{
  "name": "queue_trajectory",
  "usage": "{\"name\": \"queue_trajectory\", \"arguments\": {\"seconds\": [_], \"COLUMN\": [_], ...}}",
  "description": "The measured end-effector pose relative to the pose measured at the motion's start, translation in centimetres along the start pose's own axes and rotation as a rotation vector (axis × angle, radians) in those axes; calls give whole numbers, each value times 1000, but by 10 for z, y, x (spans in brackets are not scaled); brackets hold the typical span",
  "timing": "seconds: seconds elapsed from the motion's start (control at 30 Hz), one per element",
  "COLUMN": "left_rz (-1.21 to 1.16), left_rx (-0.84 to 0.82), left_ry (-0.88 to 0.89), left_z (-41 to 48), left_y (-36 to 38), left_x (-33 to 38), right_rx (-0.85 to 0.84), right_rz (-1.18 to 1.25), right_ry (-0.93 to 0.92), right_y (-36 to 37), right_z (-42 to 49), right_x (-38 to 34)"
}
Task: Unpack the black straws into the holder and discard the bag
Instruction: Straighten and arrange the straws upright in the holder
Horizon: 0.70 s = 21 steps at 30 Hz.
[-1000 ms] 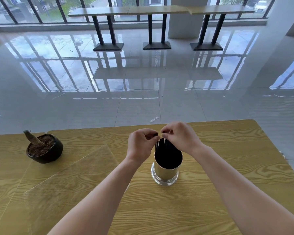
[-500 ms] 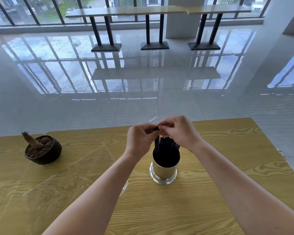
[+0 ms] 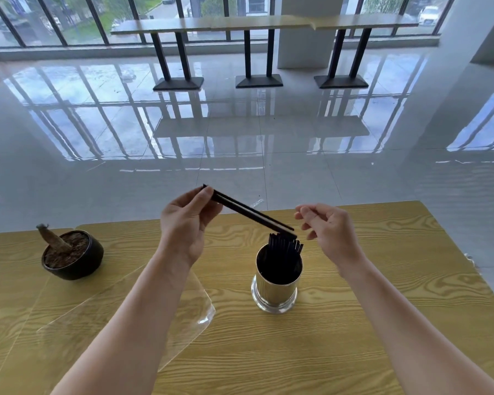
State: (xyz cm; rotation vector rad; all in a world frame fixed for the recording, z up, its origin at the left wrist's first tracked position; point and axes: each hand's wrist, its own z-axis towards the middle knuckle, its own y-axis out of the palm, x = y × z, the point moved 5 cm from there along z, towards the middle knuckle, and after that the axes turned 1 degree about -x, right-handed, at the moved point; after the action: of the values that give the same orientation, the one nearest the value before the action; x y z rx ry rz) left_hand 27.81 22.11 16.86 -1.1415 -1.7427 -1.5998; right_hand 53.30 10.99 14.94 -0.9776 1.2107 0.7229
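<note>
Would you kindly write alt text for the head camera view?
A person's left hand holds a couple of black straws slanted above a metal holder full of straws, while the right hand hovers open beside it. An empty clear bag and a small plant pot lie on the wooden table.

We see a few black straws (image 3: 248,213) held aloft, slanting down right toward the shiny metal holder (image 3: 275,289), where more black straws (image 3: 284,246) stand upright. The clear bag (image 3: 103,323) lies flat, near left.
</note>
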Motion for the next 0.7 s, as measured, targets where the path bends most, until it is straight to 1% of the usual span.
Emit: {"name": "queue_trajectory", "arguments": {"seconds": [0.07,0.13,0.17,0.23,0.3,0.37,0.43,0.5,0.6,0.7], "left_rz": [-144,-230,-259,-289,-297,-297,-296,-307,-329,-307], "left_rx": [50,83,91,103,127,163,190,206,209,163], "left_ry": [-55,-94,-112,-144,-171,-194,-216,-247,-297,-350], "left_z": [-1,-3,-4,-7,-10,-12,-15,-17,-21,-26], "left_y": [-5,-8,-9,-11,-12,-14,-16,-16,-13,-6], "left_x": [-6,-14,-19,-29,-38,-48,-57,-66,-80,-92], "right_rx": [-19,-124,-190,-282,-261,-156,-66,2,129,234], "right_rz": [142,425,562,696,757,826,851,808,637,423], "right_ry": [96,207,240,241,223,208,172,123,22,-129], "right_y": [2,12,17,26,32,35,35,34,28,16], "right_z": [-8,-16,-20,-26,-27,-25,-23,-22,-23,-24], "right_x": [7,11,10,5,-2,-7,-12,-16,-21,-30]}}
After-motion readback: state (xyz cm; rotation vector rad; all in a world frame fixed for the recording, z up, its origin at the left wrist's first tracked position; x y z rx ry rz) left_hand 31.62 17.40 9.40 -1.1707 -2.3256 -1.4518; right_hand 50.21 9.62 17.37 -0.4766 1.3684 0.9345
